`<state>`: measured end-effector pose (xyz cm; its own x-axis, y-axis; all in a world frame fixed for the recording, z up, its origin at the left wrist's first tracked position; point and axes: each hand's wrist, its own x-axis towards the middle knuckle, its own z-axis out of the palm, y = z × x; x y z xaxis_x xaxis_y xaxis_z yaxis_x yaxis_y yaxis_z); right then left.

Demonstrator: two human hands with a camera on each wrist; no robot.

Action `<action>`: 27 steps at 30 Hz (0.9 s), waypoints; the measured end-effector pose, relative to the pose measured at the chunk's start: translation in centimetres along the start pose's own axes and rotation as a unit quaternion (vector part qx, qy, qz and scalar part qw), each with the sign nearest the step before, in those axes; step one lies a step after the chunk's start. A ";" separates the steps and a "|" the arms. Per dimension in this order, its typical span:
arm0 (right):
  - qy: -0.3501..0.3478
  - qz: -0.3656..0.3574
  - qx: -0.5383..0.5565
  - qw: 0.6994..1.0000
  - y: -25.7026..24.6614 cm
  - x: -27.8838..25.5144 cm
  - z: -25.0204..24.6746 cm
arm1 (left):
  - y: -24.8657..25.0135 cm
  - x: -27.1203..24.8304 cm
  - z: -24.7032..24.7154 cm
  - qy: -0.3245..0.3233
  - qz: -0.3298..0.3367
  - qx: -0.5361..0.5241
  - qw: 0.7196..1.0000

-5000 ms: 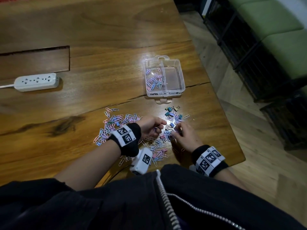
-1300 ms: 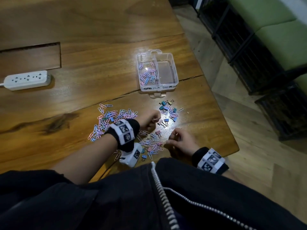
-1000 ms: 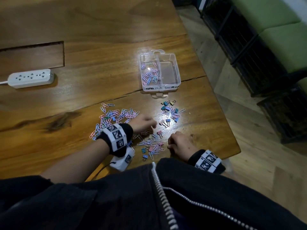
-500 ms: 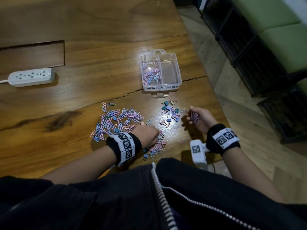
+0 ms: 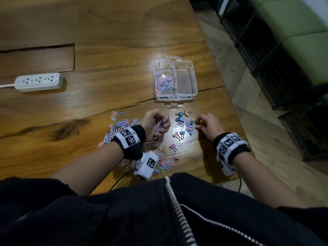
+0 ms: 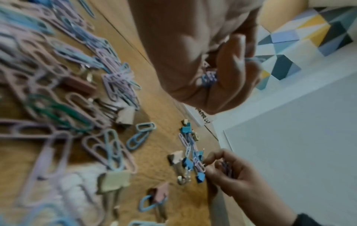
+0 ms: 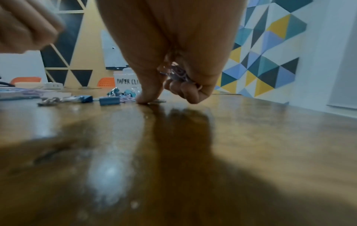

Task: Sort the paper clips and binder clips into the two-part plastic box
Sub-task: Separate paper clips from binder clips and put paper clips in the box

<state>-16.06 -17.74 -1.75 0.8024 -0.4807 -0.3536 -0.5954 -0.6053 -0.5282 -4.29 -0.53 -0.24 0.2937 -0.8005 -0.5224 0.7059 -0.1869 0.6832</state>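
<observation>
a: where do your hands stand?

b: your left hand (image 5: pixel 156 124) is curled round a bunch of pastel wire paper clips (image 5: pixel 160 123), raised just over the wooden desk (image 5: pixel 106 41). your right hand (image 5: pixel 208 126) has its lower fingers closed on a few more clips against the palm, as the right wrist view shows, while one fingertip (image 7: pixel 144 99) presses down on the desk at the edge of the small pile of coloured binder clips (image 5: pixel 184 122).

a: and the box?

b: the clear two-part plastic box (image 5: pixel 175 81) sits straight ahead of both hands, further from you, its long side running away from you. the left compartment holds paper clips; the right one looks empty.

a: which hand goes first?

b: i'd judge your left. it lies nearly in line with the paper-clip compartment, so you carry the handful forward and slightly right, then let go over that half. your right hand is nearer the empty half, but what it holds are paper clips, so it must cross the divider.

a: what remains?

b: many loose paper clips (image 5: pixel 122 124) near your left wrist, plus all the binder clips.
</observation>
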 end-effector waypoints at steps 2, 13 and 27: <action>-0.011 -0.010 -0.023 1.000 0.4 -0.1 0.3 | 0.4 1.2 0.5 0.023 -0.006 0.027 0.999; -0.011 0.127 0.375 0.918 0.7 0.0 -0.6 | 0.4 4.9 2.4 0.106 0.026 0.745 0.659; 0.026 0.152 0.324 0.933 0.6 1.0 0.3 | -0.5 5.5 2.9 0.126 0.006 0.787 0.603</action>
<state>-15.58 -18.44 -2.63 0.5881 -0.6074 -0.5340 -0.6322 0.0666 -0.7720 -4.85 -6.49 -1.99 0.5218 -0.7325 -0.4372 -0.7269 -0.6501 0.2215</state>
